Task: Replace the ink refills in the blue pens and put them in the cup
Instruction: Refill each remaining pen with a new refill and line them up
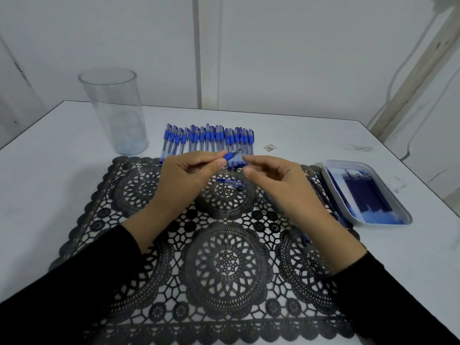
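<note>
We hold one blue pen [231, 155] over the mat [224, 265]
Cup [114, 113] far left, pen row [209, 138] beside it; our left hand [184, 180] pinches the blue pen — our right hand [281, 185], fingers relaxed, hovers just beside — refill tray [331, 185] rightmost.

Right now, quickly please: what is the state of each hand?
Left hand: pinches a pen by its blue grip.
Right hand: open, fingers loosely curled, nothing visible in it.
</note>
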Demonstrator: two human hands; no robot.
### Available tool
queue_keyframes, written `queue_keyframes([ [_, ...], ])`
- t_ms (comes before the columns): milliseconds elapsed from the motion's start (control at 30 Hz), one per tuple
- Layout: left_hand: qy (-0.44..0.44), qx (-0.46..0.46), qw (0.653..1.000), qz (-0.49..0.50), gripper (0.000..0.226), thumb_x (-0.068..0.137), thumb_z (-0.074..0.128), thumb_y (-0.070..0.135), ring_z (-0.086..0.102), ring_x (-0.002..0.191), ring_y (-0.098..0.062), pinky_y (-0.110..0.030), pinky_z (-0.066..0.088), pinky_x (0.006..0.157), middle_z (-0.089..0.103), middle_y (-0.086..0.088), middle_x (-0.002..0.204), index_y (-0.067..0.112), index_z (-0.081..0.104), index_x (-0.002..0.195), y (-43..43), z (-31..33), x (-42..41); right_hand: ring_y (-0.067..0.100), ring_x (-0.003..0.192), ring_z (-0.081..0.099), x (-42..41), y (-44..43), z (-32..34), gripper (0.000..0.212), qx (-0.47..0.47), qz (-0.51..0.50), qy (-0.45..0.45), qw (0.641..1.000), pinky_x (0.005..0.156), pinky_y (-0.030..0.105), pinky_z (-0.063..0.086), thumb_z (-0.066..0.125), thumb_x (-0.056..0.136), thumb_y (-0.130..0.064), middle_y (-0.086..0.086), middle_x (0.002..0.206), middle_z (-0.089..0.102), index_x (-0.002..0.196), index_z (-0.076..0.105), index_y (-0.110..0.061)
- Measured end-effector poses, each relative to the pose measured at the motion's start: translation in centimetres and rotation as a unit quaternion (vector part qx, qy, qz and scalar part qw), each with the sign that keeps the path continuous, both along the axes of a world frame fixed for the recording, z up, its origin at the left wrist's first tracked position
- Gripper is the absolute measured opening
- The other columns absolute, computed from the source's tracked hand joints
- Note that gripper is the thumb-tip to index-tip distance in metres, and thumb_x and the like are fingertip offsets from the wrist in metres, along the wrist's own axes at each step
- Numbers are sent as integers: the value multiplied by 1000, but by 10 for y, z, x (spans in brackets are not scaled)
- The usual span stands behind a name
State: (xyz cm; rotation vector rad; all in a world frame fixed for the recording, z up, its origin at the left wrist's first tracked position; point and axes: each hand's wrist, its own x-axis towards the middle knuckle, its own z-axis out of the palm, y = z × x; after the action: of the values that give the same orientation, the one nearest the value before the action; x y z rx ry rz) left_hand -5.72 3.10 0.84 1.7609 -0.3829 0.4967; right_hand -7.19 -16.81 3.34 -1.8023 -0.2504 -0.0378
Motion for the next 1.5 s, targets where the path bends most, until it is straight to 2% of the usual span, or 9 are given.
queue_keyframes([
  [67, 2, 20, 1000, 11, 20, 85, 74, 17, 73, 78, -21, -32, 61, 72, 76, 15, 89, 26, 74, 103, 9, -1, -1, 6, 79, 66, 3, 2, -7, 21, -92, -2, -37, 995, 72, 12, 50, 72, 87, -18, -2, 91, 73, 108, 73, -19],
  [233, -16, 74, 997, 29, 21, 85, 75, 14, 72, 89, -2, -16, 55, 83, 75, 9, 96, 17, 75, 105, 28, -4, -6, 6, 80, 54, 12, 10, -20, 17, -329, 14, -145, 933, 69, 1, 38, 71, 88, -23, -2, 98, 62, 103, 74, -16],
  [533, -22, 112, 993, 33, 22, 84, 76, 13, 71, 90, 2, -14, 54, 83, 73, 14, 95, 17, 75, 105, 38, -4, -16, 21, 84, 57, 17, 20, -25, 12, -414, 15, -242, 877, 74, 25, 41, 74, 85, -13, 6, 93, 59, 96, 74, -7],
  [633, -25, 123, 991, 39, 21, 84, 76, 14, 71, 89, -2, -19, 56, 84, 75, 10, 95, 16, 76, 105, 38, -5, -15, 23, 83, 58, 17, 25, -26, 9, -410, 26, -252, 876, 74, 27, 44, 72, 85, -9, 7, 91, 59, 93, 74, -6],
  [833, -26, 133, 990, 40, 22, 84, 77, 15, 72, 88, -4, -22, 57, 84, 75, 7, 96, 16, 75, 107, 40, -7, -14, 2, 78, 57, 13, 19, -16, 3, -288, -14, -187, 939, 71, 4, 41, 70, 88, -15, -8, 85, 62, 90, 71, -17],
  [967, -28, 133, 990, 34, 23, 84, 77, 14, 72, 87, -3, -19, 57, 82, 75, 9, 94, 16, 74, 107, 40, -7, -14, 8, 79, 65, 9, 13, -10, 6, -151, -19, -138, 979, 73, 18, 54, 68, 88, -12, -4, 84, 68, 93, 69, -15],
  [1067, -33, 133, 990, 27, 24, 83, 77, 13, 71, 89, 2, -13, 54, 82, 73, 11, 95, 14, 74, 107, 39, -7, -15, 10, 79, 64, 7, 13, -8, 8, -147, -4, -168, 975, 77, 26, 56, 68, 89, -9, -3, 85, 67, 95, 68, -13],
  [1300, -40, 146, 989, 7, 24, 84, 75, 16, 70, 88, 2, -12, 53, 80, 73, 11, 96, 14, 74, 108, 39, -7, -15, 8, 85, 65, 7, 16, -7, 13, -145, 14, -197, 969, 81, 25, 55, 69, 89, -8, -7, 91, 69, 99, 72, -14],
  [1500, -56, 151, 987, -5, 26, 83, 76, 13, 71, 90, 0, -17, 56, 84, 74, 7, 100, 13, 73, 109, 38, -8, -15, -2, 63, 54, 5, 21, -11, 7, -125, 42, -146, 980, 60, 12, 43, 68, 91, -14, -13, 74, 62, 96, 72, -15],
])
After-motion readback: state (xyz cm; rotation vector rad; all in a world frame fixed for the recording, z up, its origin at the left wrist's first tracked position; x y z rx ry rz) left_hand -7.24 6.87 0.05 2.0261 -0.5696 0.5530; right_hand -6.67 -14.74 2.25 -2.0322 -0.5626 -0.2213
